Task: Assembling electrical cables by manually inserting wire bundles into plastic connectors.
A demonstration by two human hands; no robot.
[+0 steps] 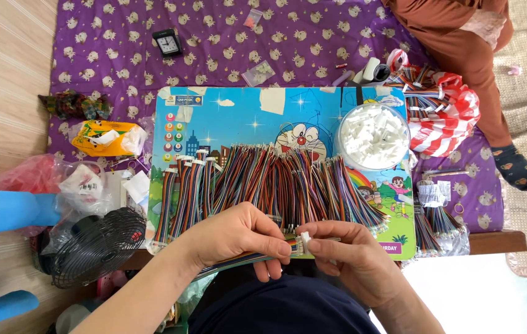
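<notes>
Ribbon cable (238, 260), striped in many colours, lies low over the person's lap, pinched by the left hand (238, 238) near its end. Just right, the right hand (350, 260) clamps a small white connector (305, 241) between thumb and forefinger, touching the cable's tip. Behind, cut cables (263, 185) line a cartoon-printed board (238, 117).

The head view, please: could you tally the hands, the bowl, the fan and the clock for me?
Hands: 2, left hand gripping a multicoloured ribbon cable, right hand pinching a small white connector
Bowl of white connectors: 1
Black fan: 1
Black clock: 1
Total: 5
</notes>
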